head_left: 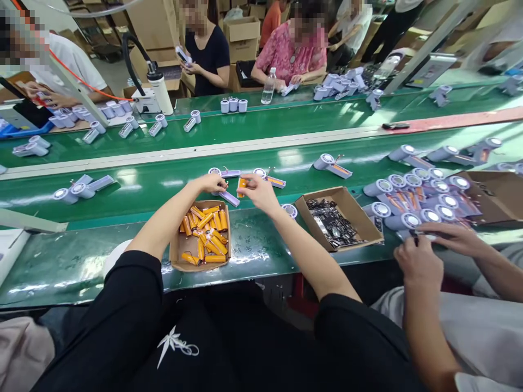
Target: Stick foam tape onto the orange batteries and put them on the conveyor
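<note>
My right hand [261,195] grips an orange cylindrical battery [242,185] upright between thumb and fingers. Just left of it, my left hand [211,183] has its fingertips pinched together; what is in them is too small to make out. Under and behind my left hand lie lavender handheld fan bodies, one with its open handle [229,198] pointing towards me. Beyond my right hand rests another fan body [275,181] with an orange battery in its handle. A cardboard box [174,256] of orange batteries [208,239] sits below my left forearm.
Right of my arm stands a cardboard box [301,204] of small black parts. A co-worker's hands [420,256] work at the right beside many fan bodies [408,220]. More fan units [73,190] lie along the green belt [163,190]. People sit across the line.
</note>
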### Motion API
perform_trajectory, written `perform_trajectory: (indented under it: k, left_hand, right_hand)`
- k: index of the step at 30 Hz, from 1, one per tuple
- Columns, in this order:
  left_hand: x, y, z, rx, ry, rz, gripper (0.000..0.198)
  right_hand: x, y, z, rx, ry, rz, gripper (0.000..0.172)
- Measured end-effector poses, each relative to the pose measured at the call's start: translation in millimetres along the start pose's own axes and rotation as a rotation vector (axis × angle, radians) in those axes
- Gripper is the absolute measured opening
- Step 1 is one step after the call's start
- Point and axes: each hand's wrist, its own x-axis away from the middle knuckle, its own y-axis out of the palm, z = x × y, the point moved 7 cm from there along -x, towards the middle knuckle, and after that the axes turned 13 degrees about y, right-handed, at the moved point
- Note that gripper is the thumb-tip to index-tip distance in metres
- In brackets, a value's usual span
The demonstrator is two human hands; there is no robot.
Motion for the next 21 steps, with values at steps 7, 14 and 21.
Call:
perform_trajectory:
  k: [7,14,21]
  left_hand:
    - [-3,13.9,8,-0.022,-0.11,0.1,0.026]
    - [-9,14.1,17,0.03,-0.121,0.181,0.025]
    - [23,4.5,61,0.064,-0.168,0.38,0.034]
  right_hand:
    - [-24,48,21,0.95,0.052,-0.145,0.048]
    - [-15,66,27,1.176,0.126,-0.155,0.051]
    - [-21,67,19,1.31,0.078,-0.221,0.047]
